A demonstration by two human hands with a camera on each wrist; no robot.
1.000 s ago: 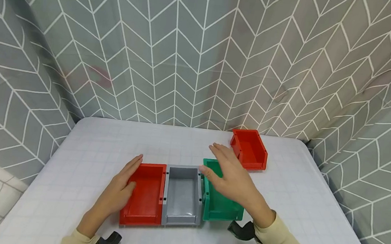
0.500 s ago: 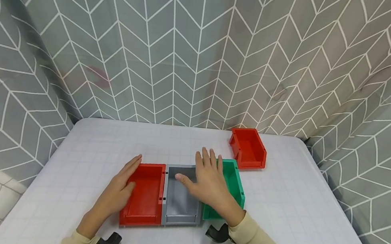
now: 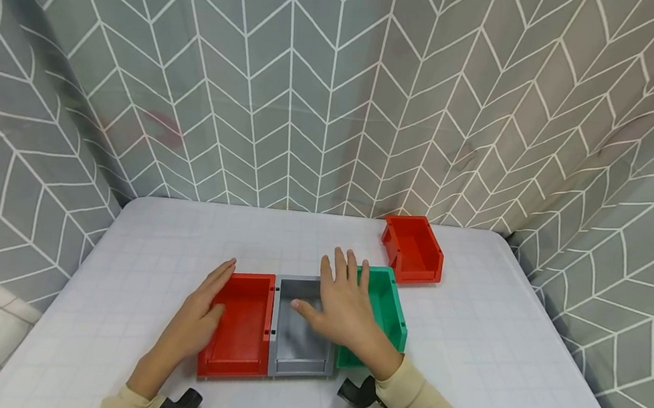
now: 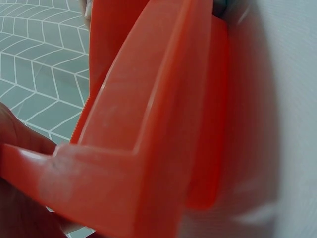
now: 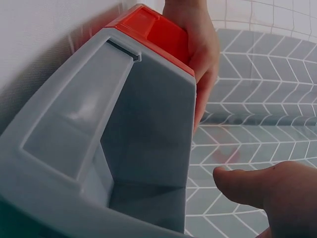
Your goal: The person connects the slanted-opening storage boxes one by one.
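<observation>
A red bin [image 3: 240, 329], a grey bin [image 3: 304, 336] and a green bin [image 3: 385, 301] stand side by side in the head view. My left hand [image 3: 192, 320] holds the red bin's left wall, fingers along the outside and thumb over the rim. The left wrist view shows that red bin [image 4: 129, 114] close up, partly covering the hand. My right hand [image 3: 345, 307] is spread over the grey and green bins, holding nothing; whether it touches their shared edge cannot be told. In the right wrist view its thumb stands apart from the grey bin [image 5: 148, 114].
Another red bin [image 3: 415, 251] stands apart at the table's back right, behind the green bin. The white table [image 3: 497, 358] ends at a grey curtain [image 3: 315, 95] with white lines. Wrist camera mounts show at both cuffs.
My right hand has moved left from above the green bin to over the grey bin's right side, its fingers spreading. My left hand and the bins stay about where they were.
</observation>
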